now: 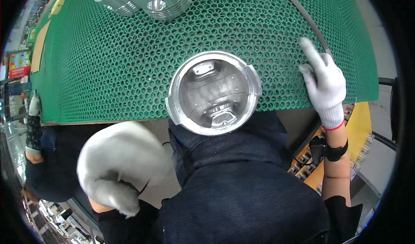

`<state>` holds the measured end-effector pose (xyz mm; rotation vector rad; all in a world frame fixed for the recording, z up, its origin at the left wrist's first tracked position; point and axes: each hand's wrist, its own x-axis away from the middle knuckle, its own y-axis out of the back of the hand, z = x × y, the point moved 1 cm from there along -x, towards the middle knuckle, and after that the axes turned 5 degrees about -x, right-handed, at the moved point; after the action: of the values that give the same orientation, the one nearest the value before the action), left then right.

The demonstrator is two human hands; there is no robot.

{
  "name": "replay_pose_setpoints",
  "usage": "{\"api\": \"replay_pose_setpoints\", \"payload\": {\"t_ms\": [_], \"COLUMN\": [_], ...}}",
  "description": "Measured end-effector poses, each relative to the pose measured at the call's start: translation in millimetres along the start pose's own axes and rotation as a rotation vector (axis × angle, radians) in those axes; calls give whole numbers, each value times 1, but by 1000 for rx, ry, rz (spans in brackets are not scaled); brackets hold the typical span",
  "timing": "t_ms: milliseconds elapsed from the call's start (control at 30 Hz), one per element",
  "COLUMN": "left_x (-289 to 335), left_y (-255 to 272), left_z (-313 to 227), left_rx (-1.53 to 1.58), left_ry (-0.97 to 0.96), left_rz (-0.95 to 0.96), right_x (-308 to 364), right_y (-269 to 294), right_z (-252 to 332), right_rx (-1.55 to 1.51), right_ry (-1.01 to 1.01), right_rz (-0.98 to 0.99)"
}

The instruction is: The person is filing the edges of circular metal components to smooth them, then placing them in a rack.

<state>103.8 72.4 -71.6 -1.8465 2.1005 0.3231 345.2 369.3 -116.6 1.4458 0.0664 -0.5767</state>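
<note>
A silver engine piston (216,92) rests at the near edge of the green honeycomb mat (129,66), its hollow underside turned up. My left hand (125,162), in a white glove, is raised left of my lap, close to the camera and apart from the piston. Motion smears its fingers, and I cannot make out anything in them. My right hand (326,81), also white-gloved, lies over the mat right of the piston. Its index finger and thumb are stretched apart; the other fingers are partly hidden. A thin grey hose (304,17) runs down to it, passing out of sight at the knuckles.
Two more pistons (162,1) stand close together at the mat's far left. Beyond the left end, another person's gloved hand (34,105) touches the edge. Low on my right, a yellow board (361,118) sits beside rows of small metal parts (361,153).
</note>
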Motion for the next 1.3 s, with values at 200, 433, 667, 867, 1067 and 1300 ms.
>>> {"api": "replay_pose_setpoints", "payload": {"t_ms": [200,433,667,867,1067,1300], "left_x": [-65,-29,69,-87,-82,-51], "left_y": [-23,19,135,66,63,-12], "left_z": [0,-29,-55,1,-6,-6], "left_rx": [-1448,-1712,-1975,-1973,-1792,-1299], "left_ry": [400,600,1013,257,309,195], "left_rz": [187,10,-819,-187,-50,-451], "right_x": [7,8,9,14,24,6], "right_y": [-3,-1,9,16,30,28], "right_z": [-11,-8,-4,-4,2,55], "right_rx": [-102,-129,-84,-52,-259,-723], "right_ry": [-173,-78,-21,-53,-46,30], "right_rz": [63,-36,-31,81,-4,153]}}
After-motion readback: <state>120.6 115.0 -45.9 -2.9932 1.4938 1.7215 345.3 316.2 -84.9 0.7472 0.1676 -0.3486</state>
